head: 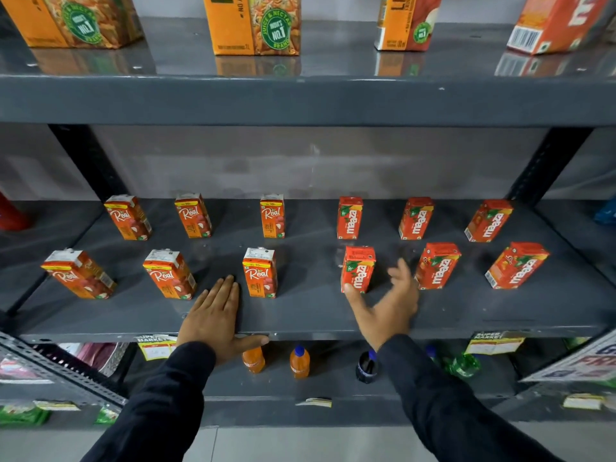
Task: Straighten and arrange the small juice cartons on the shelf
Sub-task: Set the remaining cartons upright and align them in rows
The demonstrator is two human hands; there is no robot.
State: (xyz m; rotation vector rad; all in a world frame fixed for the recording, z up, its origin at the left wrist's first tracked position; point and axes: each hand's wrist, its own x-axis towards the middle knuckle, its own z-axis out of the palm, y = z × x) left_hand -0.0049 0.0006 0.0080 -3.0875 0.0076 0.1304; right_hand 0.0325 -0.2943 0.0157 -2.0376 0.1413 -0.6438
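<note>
Small juice cartons stand upright in two rows on the grey middle shelf (300, 315). Orange Real cartons fill the left half, red Maaza cartons the right half. My left hand (213, 316) lies flat on the shelf's front edge, just left of the front Real carton (260, 273), holding nothing. My right hand (388, 301) is open with spread, blurred fingers. Its thumb touches the lower front of the front Maaza carton (358, 270), and its fingers reach toward the neighbouring Maaza carton (436, 266). The outermost cartons appear to lean outward.
Large juice cartons (255, 25) stand on the shelf above. Below are small orange bottles (299, 361), a dark bottle (366, 366) and green bottles (463, 365). Black uprights (90, 161) frame the shelf at the back. Price tags (156, 345) hang from its front edge.
</note>
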